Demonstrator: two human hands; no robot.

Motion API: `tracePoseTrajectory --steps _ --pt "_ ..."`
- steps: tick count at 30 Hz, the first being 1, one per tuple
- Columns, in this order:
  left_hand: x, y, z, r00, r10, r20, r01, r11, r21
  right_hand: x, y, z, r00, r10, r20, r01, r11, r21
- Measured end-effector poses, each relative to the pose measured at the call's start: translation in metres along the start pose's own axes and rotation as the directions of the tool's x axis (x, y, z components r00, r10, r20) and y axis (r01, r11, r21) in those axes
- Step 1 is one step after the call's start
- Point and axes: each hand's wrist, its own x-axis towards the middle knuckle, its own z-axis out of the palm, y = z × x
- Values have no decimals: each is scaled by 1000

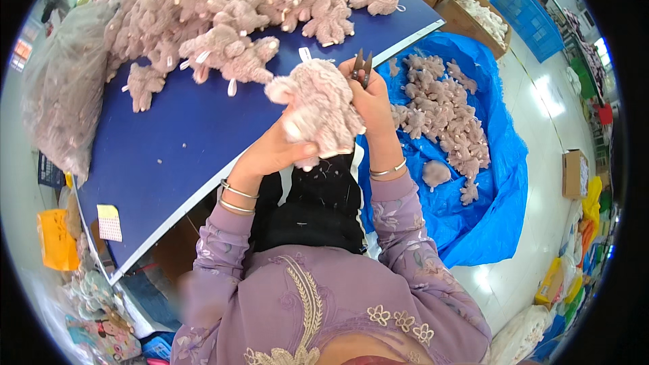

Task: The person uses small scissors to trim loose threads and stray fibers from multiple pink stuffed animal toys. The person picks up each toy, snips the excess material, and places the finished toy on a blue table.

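Observation:
A fuzzy pinkish-beige plush toy point(323, 105), limp and with a white loop tag on top, is held up in front of my body, past the table's edge. My left hand point(269, 151) grips it from the lower left, thumb across its lower part. In my right hand point(376, 105) are small dark thread snips point(363, 69), blades pointing up and away. That hand's fingers also touch the toy's right side, partly hidden behind it. Just beyond, on the blue table point(196, 132), lies a heap of similar plush pieces point(203, 10), several with white tags.
At my right, a blue plastic sheet point(500, 189) on the floor holds more plush pieces point(439, 105). A stuffed clear bag point(67, 88) leans on the table's left side. Cardboard boxes point(466, 23) and a blue crate point(527, 17) stand at the far right.

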Motion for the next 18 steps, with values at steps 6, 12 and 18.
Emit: tracePoseTrajectory --steps 6,12,18 --pt "-26 -23 -1 984 0 -176 -25 990 -139 -33 -2 48 968 -246 47 244 881 -405" --pt "-43 -12 -16 954 -106 -282 -69 834 -547 -50 -4 69 950 -246 192 308 829 -467" --pt "-65 -4 -33 877 24 -479 -312 787 -532 -59 -9 89 969 -227 101 249 893 -376"
